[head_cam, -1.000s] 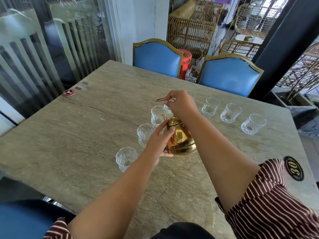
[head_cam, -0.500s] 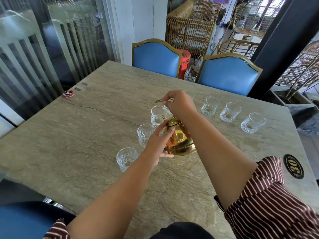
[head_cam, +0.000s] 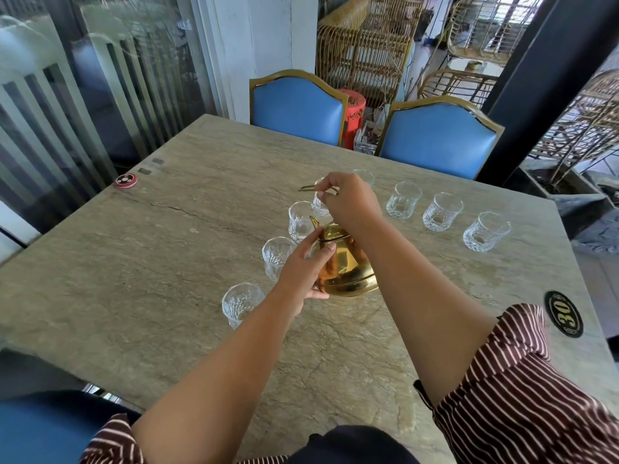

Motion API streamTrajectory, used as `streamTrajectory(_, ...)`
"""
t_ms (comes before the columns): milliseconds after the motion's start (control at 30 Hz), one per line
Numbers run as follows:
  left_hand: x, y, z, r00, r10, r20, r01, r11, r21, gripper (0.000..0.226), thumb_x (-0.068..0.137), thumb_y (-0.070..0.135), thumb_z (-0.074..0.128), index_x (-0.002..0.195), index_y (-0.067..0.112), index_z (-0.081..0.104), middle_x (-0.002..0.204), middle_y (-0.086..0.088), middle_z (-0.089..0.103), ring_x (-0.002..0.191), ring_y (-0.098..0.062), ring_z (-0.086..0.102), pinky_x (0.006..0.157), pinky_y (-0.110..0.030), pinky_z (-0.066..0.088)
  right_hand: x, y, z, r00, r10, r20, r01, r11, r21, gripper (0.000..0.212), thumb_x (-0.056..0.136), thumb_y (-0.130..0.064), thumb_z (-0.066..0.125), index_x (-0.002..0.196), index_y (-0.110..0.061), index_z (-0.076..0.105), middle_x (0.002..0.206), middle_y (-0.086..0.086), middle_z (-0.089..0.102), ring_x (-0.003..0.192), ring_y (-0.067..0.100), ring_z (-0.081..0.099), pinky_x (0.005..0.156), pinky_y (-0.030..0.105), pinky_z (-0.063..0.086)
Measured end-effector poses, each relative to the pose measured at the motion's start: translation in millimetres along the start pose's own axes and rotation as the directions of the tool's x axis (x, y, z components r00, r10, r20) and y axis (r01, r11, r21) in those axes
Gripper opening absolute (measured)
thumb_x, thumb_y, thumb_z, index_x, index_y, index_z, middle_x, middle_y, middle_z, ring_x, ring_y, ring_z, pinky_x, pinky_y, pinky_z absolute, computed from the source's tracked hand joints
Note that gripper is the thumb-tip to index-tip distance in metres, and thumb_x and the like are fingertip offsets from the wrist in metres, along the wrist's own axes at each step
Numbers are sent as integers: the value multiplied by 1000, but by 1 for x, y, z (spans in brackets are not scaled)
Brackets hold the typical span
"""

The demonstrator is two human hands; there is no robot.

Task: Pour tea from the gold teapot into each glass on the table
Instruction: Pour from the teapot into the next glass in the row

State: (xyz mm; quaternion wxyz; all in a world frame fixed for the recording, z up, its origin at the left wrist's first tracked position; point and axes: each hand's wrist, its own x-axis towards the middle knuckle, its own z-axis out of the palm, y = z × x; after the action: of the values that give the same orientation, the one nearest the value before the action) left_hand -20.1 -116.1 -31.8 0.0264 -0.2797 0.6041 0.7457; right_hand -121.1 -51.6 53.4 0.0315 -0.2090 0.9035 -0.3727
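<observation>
A round gold teapot [head_cam: 348, 269] sits at the middle of the stone table [head_cam: 167, 262], spout toward the glasses on its left. My right hand [head_cam: 348, 202] is closed on the thin wire handle raised above the pot. My left hand [head_cam: 303, 266] rests against the pot's left side, fingers by the lid. Several clear cut glasses stand in an arc: one nearest me [head_cam: 241, 304], one behind my left hand [head_cam: 278, 256], one by the spout [head_cam: 301, 221], and three to the right [head_cam: 403, 199], [head_cam: 442, 212], [head_cam: 485, 231]. All look empty.
Two blue chairs [head_cam: 298, 105] [head_cam: 438, 137] stand at the far edge. A red round disc [head_cam: 126, 181] lies near the left edge, a black "30" badge [head_cam: 564, 313] near the right edge. Glass wall left, rattan furniture behind.
Almost nothing differs. My left-hand fingers have shifted slightly up toward the lid; the pot and my right hand stay where they were.
</observation>
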Motion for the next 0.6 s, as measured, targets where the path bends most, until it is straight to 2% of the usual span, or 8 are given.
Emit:
streamTrajectory(67,0,-3,1,999,36,-19,-35,999,35,54,89,45,69,139,52,47,117,6,59,116,-27,60,82,-57,60,-4,6,0,1000,-6,-23,7,999,50,9,91,-19,61,94,-22,69,112,-5,69,84,12,63,67,27,50)
streamTrajectory(167,-3,-5,4,996,76,-38,-72,993,90,59,87,48,71,140,53,45,124,-3,55,117,-27,58,82,-57,59,-12,15,-2,999,7,-46,-1,989,146,7,91,-18,61,93,-22,67,107,-4,70,60,-1,46,53,20,36)
streamTrajectory(233,-7,-6,7,995,92,-46,-86,990,116,60,86,47,72,139,55,45,130,-5,53,117,-26,59,81,-54,60,-19,20,-5,998,21,-54,-10,981,195,8,92,-18,61,96,-21,68,109,-5,70,68,1,53,58,20,38)
streamTrajectory(333,-13,-11,10,988,141,-60,-130,979,156,61,86,45,72,138,58,44,136,-5,53,113,-22,62,75,-45,62,-30,25,-11,997,19,-73,1,963,268,10,91,-20,63,99,-21,69,113,-8,69,99,9,63,65,17,41)
streamTrajectory(400,-20,-16,12,983,167,-71,-153,973,170,61,88,43,71,139,58,42,127,8,54,109,-19,62,77,-46,62,-38,27,-15,998,1,-67,18,962,274,9,92,-20,63,98,-22,69,106,-13,69,91,10,66,60,10,42)
streamTrajectory(500,-36,-24,16,978,195,-69,-181,970,163,60,91,44,67,142,58,39,109,34,42,110,-16,57,78,-45,61,-48,30,-17,999,-26,-43,38,954,296,9,92,-19,62,97,-22,69,103,-15,70,80,8,65,65,15,47)
streamTrajectory(533,-40,-27,16,977,202,-74,-189,971,150,60,91,44,67,142,58,38,110,35,42,111,-16,57,80,-46,60,-51,30,-17,999,-41,-33,49,951,306,9,91,-19,62,97,-21,70,105,-14,70,85,5,64,69,18,48)
streamTrajectory(600,-48,-32,18,977,193,-92,-183,977,105,59,92,43,67,142,57,39,113,21,52,110,-16,61,87,-53,58,-56,29,-18,996,-83,-13,84,951,298,9,90,-20,63,96,-21,71,99,-14,70,83,2,62,70,20,45)
